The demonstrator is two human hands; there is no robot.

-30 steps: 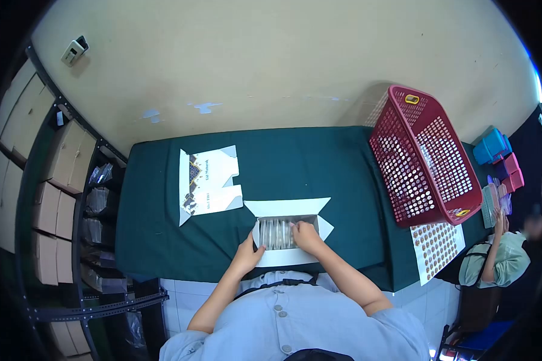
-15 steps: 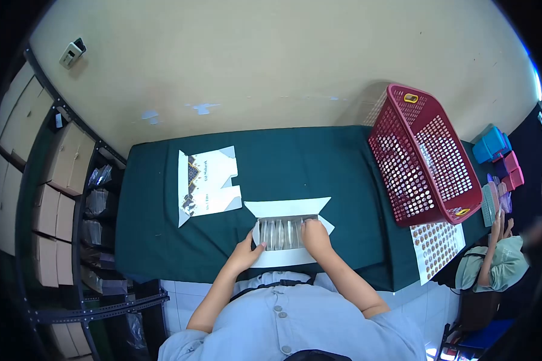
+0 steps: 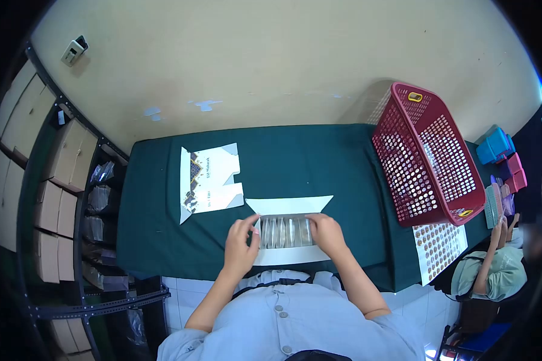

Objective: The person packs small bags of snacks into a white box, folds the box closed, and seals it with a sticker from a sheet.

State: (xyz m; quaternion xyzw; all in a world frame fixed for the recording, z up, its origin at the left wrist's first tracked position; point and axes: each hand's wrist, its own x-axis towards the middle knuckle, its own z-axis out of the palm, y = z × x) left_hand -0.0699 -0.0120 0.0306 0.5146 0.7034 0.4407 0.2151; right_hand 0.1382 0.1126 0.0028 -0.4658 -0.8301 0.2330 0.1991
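A white cardboard box (image 3: 292, 256) lies on the green cloth in front of me, its long flaps spread to the back and front. Inside, several clear-wrapped flat packets (image 3: 277, 233) stand on edge in a row. My left hand (image 3: 239, 249) is at the box's left end, thumb and fingers bent around its edge. At the right end, my right hand (image 3: 328, 236) has its fingertips on the back corner, with some fingers hidden. The side flaps are mostly covered by my hands.
A printed white folded card piece (image 3: 214, 180) lies back left on the green-covered table (image 3: 283, 159). At right stand a maroon basket (image 3: 412, 162) and a sticker sheet (image 3: 439, 246). Shelves with cartons (image 3: 54, 204) line the left. Another person (image 3: 491, 271) sits at far right.
My right hand has drawn back from among the packets to the box's right end. My left hand has moved up along the left end. The side flaps no longer stick out.
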